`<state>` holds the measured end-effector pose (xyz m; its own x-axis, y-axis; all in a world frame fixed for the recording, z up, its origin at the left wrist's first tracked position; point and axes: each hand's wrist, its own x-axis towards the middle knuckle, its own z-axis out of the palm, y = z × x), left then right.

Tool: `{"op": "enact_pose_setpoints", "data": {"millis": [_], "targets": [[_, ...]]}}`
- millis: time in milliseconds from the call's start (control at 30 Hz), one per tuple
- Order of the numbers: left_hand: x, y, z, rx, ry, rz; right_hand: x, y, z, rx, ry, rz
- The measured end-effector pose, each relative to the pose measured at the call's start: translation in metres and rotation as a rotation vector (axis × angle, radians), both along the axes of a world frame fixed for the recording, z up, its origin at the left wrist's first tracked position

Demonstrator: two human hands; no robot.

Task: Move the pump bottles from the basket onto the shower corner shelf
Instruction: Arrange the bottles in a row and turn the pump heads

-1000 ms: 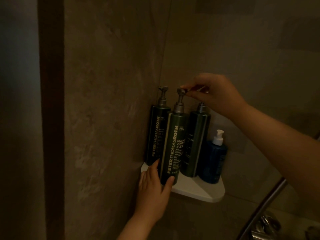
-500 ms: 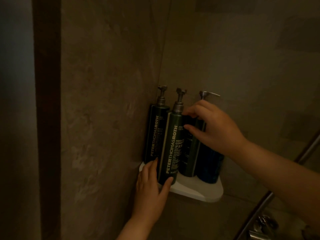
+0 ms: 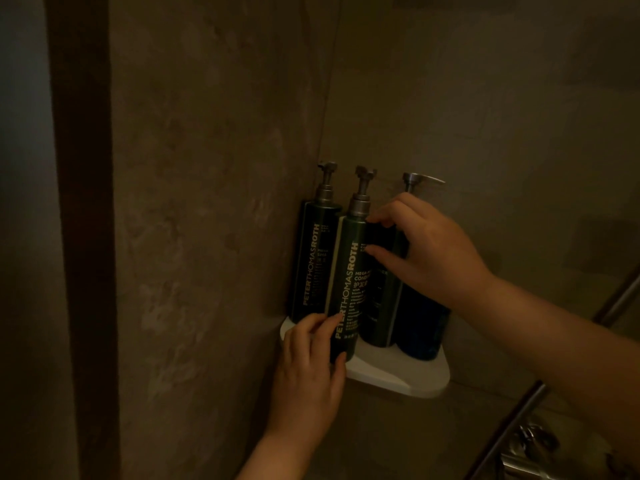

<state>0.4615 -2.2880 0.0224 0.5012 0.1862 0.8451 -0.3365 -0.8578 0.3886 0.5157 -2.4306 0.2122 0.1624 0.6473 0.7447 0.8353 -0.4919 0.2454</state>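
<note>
Three tall dark green pump bottles stand upright on the white corner shelf. The left bottle is against the wall. The middle bottle stands in front, and my left hand holds its base with thumb and fingers. My right hand wraps the upper body of the third green bottle, whose pump head shows above my fingers. A shorter blue bottle stands at the right, its top hidden behind my right hand. The basket is out of view.
Brown stone walls meet in the corner behind the shelf. A dark vertical frame runs down the left. A slanted metal bar and chrome tap fittings sit at the lower right, below the shelf.
My right hand came down from the middle bottle's pump head to the body of the third green bottle. My left hand stayed at the middle bottle's base. The blue bottle's white pump became hidden.
</note>
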Motion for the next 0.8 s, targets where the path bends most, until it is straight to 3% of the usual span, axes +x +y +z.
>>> {"op": "enact_pose_setpoints", "data": {"millis": [800], "targets": [[0.019,-0.003,0.001,0.087,0.29,-0.11,0.023,0.016,0.022,-0.108,0.018,-0.261]]}}
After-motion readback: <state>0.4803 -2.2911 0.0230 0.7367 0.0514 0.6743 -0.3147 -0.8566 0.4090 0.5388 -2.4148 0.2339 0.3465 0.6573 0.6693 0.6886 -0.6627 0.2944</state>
